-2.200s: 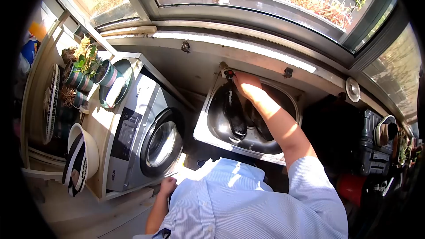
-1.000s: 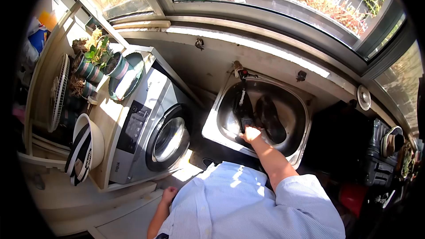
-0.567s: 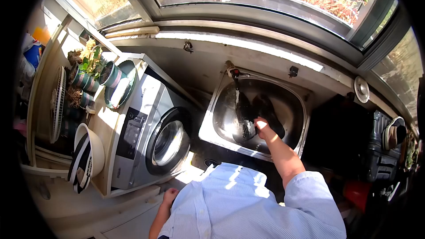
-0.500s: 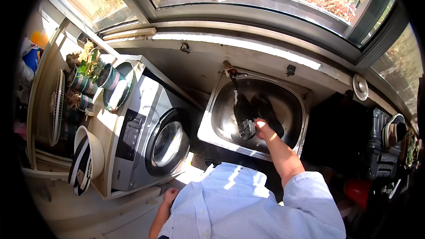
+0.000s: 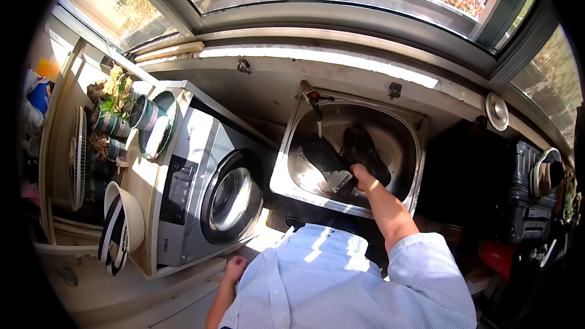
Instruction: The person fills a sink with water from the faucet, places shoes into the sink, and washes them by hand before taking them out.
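Note:
A metal sink (image 5: 402, 116) holds two dark shoes. My right hand (image 5: 361, 176) is closed on the near end of the left-hand shoe (image 5: 324, 159), which lies tilted under the running tap (image 5: 315, 99). Water falls onto that shoe, and its near end shines in the sunlight. The other dark shoe (image 5: 364, 149) rests in the basin just to the right, partly behind my hand. My left hand (image 5: 236, 266) hangs low beside my shirt, near the washing machine, its fingers curled with nothing visible in them.
Left of the sink stands a washing machine (image 5: 225, 198), with potted plants (image 5: 146, 113) on the wooden top around it. A white basin (image 5: 137, 222) with striped shoes or slippers sits at the near left. A black suitcase (image 5: 521, 198) stands at the right, below the window ledge.
My right hand has moved from the tap down to the shoe. Water has started running, and the held shoe has turned so that its far end points further left.

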A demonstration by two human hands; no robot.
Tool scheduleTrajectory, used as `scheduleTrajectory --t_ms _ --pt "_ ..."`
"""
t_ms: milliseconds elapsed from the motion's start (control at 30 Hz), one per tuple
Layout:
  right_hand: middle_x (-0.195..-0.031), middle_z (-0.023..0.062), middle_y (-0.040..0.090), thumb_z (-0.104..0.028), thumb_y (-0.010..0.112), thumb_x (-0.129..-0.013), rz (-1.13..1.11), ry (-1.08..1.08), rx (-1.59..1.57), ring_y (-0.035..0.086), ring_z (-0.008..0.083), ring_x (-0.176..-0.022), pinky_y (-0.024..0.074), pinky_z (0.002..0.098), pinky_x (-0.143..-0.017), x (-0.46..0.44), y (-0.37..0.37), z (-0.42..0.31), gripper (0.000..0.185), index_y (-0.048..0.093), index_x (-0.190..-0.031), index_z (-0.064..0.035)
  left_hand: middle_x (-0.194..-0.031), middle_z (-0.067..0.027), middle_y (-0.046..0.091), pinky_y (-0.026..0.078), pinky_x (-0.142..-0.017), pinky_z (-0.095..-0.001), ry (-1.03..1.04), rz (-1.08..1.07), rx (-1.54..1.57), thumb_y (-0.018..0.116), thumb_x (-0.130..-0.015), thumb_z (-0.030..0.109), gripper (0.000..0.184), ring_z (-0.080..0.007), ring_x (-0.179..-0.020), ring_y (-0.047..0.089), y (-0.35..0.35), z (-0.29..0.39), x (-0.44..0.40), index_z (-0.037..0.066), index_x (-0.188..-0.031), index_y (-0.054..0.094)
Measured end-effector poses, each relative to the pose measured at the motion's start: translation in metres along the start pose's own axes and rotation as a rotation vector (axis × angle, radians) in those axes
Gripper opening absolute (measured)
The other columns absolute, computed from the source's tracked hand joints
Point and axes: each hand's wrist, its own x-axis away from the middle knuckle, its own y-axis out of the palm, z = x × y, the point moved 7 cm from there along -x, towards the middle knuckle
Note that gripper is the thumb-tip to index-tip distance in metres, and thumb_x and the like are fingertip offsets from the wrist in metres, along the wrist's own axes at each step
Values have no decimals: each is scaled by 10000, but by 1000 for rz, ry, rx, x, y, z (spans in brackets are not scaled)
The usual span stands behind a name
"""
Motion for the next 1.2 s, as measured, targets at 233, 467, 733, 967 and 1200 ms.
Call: scheduleTrajectory --t_ms 233,467,733,967,1200 --pt "-927 212 622 -189 537 -808 850 -851 1270 603 386 -849 496 420 -773 60 6 -41 287 598 -1007 9 -838 -107 673 495 -693 -319 17 36 -85 648 -801 232 254 -183 -746 628 -5 6 18 16 -934 657" --pt "-1361 161 363 -524 725 -644 720 -606 1928 465 321 -1147 399 462 -940 89 84 -42 1119 80 -1446 -84 -831 -110 672 496 -691 -317 2 5 -31 658 -796 232 256 -183 -745 629 -5 7 21 12 -928 656" --pt "-1330 189 363 -480 793 -560 630 -149 1744 426 318 -1194 382 466 -958 65 67 -53 1255 4 -1460 -103 -838 -106 672 498 -694 -312 30 40 -17 653 -799 224 268 -185 -750 631 -6 -5 23 7 -956 643" --pt "-1342 248 359 -401 748 -605 -27 -458 2054 351 372 -1256 302 412 -1046 96 64 -36 1130 73 -1458 -96 -822 -100 668 500 -678 -309 83 11 -160 643 -804 211 253 -177 -742 635 -14 12 33 13 -962 640" --pt "-1308 197 457 -574 684 -651 341 -705 1823 413 339 -1237 361 402 -1009 97 46 -107 953 307 -1403 -126 -759 -61 642 488 -589 -281 28 32 97 613 -831 167 196 -122 -642 598 -28 44 6 4 -938 622"
